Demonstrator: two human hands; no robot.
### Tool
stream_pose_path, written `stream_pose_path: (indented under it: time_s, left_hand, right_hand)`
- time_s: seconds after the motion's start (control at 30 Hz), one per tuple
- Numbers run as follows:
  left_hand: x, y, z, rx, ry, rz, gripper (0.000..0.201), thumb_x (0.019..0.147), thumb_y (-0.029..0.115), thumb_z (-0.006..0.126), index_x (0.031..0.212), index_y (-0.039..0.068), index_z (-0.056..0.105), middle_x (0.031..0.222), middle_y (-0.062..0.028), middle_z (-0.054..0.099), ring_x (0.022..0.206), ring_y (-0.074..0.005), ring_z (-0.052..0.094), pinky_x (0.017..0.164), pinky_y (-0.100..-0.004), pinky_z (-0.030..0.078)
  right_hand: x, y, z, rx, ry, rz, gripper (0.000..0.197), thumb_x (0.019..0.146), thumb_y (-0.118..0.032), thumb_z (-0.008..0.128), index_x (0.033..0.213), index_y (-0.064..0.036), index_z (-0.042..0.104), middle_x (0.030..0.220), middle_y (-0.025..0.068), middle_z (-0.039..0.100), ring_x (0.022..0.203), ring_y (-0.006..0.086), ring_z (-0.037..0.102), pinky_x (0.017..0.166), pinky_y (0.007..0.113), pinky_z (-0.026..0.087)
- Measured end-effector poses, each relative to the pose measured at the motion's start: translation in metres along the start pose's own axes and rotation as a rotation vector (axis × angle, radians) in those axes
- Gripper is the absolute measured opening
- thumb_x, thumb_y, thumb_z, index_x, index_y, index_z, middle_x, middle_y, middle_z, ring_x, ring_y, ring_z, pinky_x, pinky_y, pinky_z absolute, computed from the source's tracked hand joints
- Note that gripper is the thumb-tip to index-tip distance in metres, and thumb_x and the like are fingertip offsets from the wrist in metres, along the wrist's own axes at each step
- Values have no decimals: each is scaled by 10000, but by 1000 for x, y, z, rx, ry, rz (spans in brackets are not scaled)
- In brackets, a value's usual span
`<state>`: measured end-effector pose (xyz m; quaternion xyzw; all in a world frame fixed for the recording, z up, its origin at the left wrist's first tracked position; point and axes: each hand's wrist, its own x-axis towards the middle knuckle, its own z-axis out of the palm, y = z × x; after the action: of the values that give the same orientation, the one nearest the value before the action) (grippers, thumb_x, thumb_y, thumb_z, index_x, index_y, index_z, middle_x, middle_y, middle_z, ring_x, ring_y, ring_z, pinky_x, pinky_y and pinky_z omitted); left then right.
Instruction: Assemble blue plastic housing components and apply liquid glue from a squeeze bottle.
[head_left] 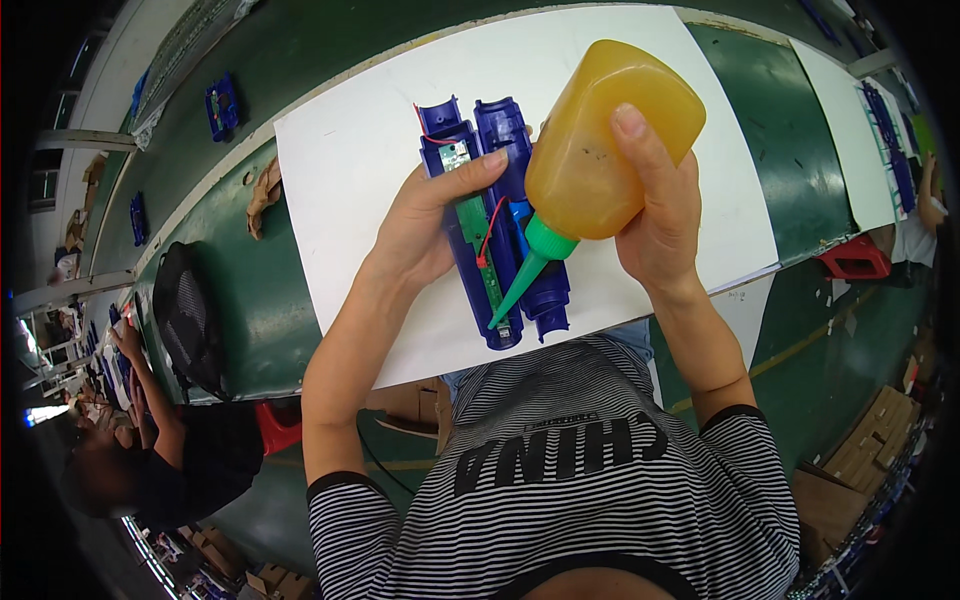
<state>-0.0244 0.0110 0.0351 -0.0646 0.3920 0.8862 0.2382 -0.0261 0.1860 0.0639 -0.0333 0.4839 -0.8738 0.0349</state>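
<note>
My left hand (435, 215) grips a blue plastic housing (468, 255) in two long halves, the thumb lying across its upper part. Inside the left half runs a green circuit board (470, 212) with red wires (492, 230). The right half (548, 285) lies alongside it. In my right hand (655, 195) is a squeeze bottle (610, 140) of yellow-amber liquid, tipped upside down. Its green nozzle (525, 275) slants down to the left, and the tip is at the lower end of the board. Whether the tip touches the board I cannot tell.
White sheeting (360, 150) covers the green worktable (240, 310). A black mesh bag (188, 320) and crumpled brown paper (264, 200) lie at the left. More blue housings (222, 107) sit on the far line. Another person (150, 450) works at the left, beside a red stool (278, 428).
</note>
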Motion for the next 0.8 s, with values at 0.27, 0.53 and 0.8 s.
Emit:
stream_pose_path:
  time_s: [0.27, 0.53, 0.8]
  left_hand:
    - [-2, -4, 2, -92, -4, 21, 260, 862, 67, 550, 1096, -43, 532, 990, -141, 625, 860, -212, 642, 773, -347, 543]
    - [-3, -4, 5, 8, -15, 12, 374, 819, 128, 628, 1144, -15, 510, 1067, -137, 601, 950, -201, 604, 848, -325, 494]
    - [1, -3, 3, 43, -8, 140, 380, 835, 138, 588, 1156, -28, 471, 1109, -188, 571, 991, -268, 597, 843, -398, 519]
  right_hand:
    - [-4, 2, 1, -71, -46, -40, 290, 818, -217, 643, 994, 7, 585, 895, 64, 623, 803, 110, 595, 721, 238, 474]
    - [-13, 8, -5, -88, 25, -164, 274, 823, -207, 646, 987, 4, 586, 883, 48, 617, 794, 101, 578, 718, 227, 455]
    - [-18, 20, -17, -25, 119, -207, 262, 841, -222, 628, 984, -11, 567, 878, 41, 595, 793, 101, 561, 715, 242, 449]
